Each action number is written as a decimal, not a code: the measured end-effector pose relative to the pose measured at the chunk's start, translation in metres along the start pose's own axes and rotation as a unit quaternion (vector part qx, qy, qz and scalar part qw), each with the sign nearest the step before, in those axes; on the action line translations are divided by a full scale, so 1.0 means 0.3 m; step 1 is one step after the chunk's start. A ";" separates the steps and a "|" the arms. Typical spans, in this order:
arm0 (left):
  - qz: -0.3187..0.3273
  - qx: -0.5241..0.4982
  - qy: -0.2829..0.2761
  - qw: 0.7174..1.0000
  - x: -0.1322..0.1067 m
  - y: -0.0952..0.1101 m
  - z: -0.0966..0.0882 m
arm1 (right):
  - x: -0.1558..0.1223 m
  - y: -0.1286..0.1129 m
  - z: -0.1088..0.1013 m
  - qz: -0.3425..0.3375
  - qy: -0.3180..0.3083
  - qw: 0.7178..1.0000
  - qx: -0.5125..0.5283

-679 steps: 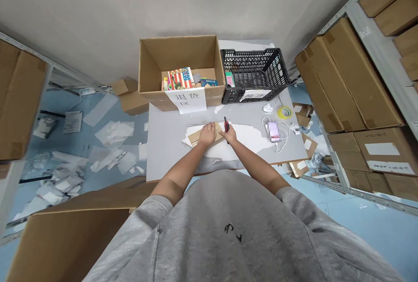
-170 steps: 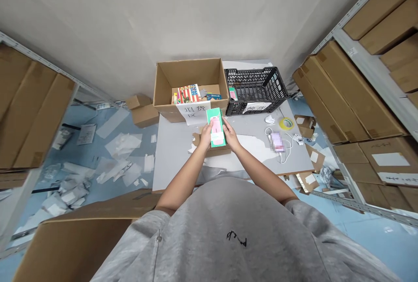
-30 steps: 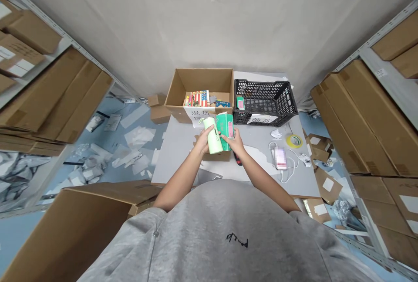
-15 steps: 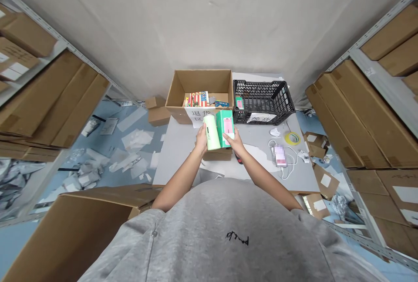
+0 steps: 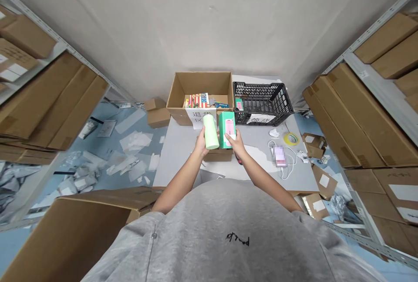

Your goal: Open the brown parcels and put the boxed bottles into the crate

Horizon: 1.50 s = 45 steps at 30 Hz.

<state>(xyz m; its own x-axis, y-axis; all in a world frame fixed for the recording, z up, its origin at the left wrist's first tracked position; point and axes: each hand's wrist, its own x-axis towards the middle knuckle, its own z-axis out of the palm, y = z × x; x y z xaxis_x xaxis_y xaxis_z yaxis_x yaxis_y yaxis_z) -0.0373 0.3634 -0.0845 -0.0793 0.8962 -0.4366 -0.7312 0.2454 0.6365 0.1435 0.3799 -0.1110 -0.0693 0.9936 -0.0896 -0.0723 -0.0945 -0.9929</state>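
Far left: flat brown cartons (image 5: 48, 107) on steel shelving (image 5: 55, 42), with white paper scraps (image 5: 133, 141) strewn across the blue floor below. Lower left: large open cardboard carton (image 5: 65, 234), nearest the torso.

Centre back: open cardboard box (image 5: 199, 82) at the far edge of a grey table (image 5: 178, 155), holding picture books (image 5: 196, 101) and bearing a taped paper sign with Chinese characters (image 5: 200, 115).

Left hand (image 5: 201, 144): narrow grip round a pale green bottle (image 5: 210, 131), the bottle nearly upright with a slight lean, less tilted than a moment earlier, and held above a flat cardboard piece (image 5: 217, 156).

Right hand (image 5: 236, 143): narrow grip on the lower part of a green carton (image 5: 227, 129) with a pink product picture, upright and just beside the bottle, a small gap now between the two, where earlier they overlapped in view.

Just beside the right wrist: red-and-black utility knife (image 5: 239, 160), lying on the table, partly hidden.

Right of centre: black plastic crate (image 5: 263, 104) with a small green-and-pink box (image 5: 239, 104) inside, then a white cable (image 5: 287, 155), a pixelated phone (image 5: 280, 156) and a yellow tape roll (image 5: 291, 139).

Far right: brown cartons (image 5: 352, 116) on steel shelving (image 5: 375, 42).
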 end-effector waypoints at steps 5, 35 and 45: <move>0.023 0.012 -0.041 0.999 -0.029 0.003 -0.016 | -0.012 -0.018 0.002 -0.004 0.015 1.000 0.000; -0.005 0.026 -0.050 0.998 -0.027 -0.002 -0.048 | -0.029 -0.032 -0.002 0.007 0.035 0.999 0.000; 0.016 0.046 -0.014 0.999 -0.037 -0.011 -0.043 | -0.039 -0.022 0.004 0.005 0.027 1.000 -0.007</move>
<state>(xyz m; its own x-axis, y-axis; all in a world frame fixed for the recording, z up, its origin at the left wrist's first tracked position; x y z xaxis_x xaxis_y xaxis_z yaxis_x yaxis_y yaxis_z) -0.0427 0.3478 -0.0899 -0.0821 0.9135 -0.3984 -0.6634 0.2482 0.7059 0.1436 0.3687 -0.1034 -0.0151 0.9946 -0.1031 -0.0575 -0.1038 -0.9929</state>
